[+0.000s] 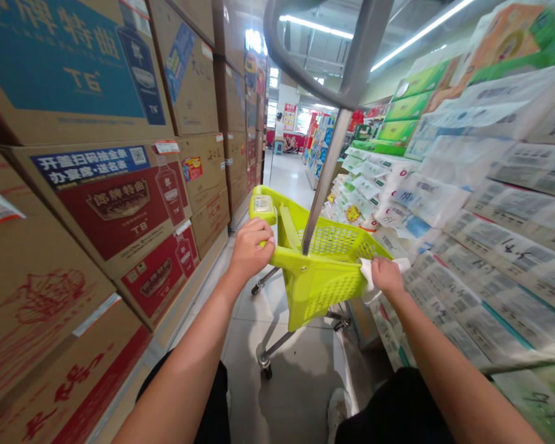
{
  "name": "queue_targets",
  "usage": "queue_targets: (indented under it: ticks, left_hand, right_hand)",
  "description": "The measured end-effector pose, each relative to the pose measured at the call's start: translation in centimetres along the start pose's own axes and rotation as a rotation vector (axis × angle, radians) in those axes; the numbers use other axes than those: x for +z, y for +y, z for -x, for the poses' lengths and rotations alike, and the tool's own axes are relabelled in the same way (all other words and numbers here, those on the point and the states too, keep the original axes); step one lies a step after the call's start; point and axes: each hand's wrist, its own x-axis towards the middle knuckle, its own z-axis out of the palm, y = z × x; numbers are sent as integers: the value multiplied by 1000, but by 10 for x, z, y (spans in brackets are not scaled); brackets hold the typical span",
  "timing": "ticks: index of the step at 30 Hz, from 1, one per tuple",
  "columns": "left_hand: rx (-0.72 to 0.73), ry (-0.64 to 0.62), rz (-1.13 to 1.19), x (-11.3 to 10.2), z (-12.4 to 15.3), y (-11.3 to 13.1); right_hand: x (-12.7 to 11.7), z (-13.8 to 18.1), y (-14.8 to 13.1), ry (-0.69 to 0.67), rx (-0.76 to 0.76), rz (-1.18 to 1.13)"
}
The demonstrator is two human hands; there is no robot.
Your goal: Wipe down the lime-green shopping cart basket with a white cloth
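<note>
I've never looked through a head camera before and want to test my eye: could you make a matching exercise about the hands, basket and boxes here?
Things:
1. Left hand
2. Right hand
3. Basket
4. Cardboard boxes

Places, colours or states:
A. Bright yellow-green
B. Holding a white cloth or tissue
C. Stacked along the picture's left side
D. On the left corner of the rim

Pairs: 1-D, 2-B, 3-A, 4-C

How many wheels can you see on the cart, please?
3: the far-left wheel, the right wheel and the near wheel; more may be hidden behind the basket.
</note>
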Motion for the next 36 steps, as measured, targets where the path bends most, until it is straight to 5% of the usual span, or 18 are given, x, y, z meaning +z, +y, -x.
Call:
queue_targets:
  ticks: [5, 12, 15, 20, 25, 32, 36]
  left_hand:
    - [-38, 77, -14, -8, 1, -19]
    - [-458, 586, 14, 4, 17, -49]
    - [-597, 599, 194, 6, 22, -60]
    - [-628, 604, 252, -8, 28, -66]
    - [-546, 685, 183, -5, 37, -55]
    - [-542, 609, 228, 12, 36, -48]
    - [-526, 636, 205, 15, 35, -47]
  right_hand:
    - [2, 12, -9, 22, 96, 113]
    - [-16, 53, -75, 9, 90, 115]
    - [-24, 73, -110, 38, 65, 78]
    - [-30, 87, -152, 107, 94, 9]
    - [-36, 66, -187, 63, 104, -82]
    - [-56, 35, -287, 86, -16, -301]
    - [-55, 35, -295, 147, -140, -318]
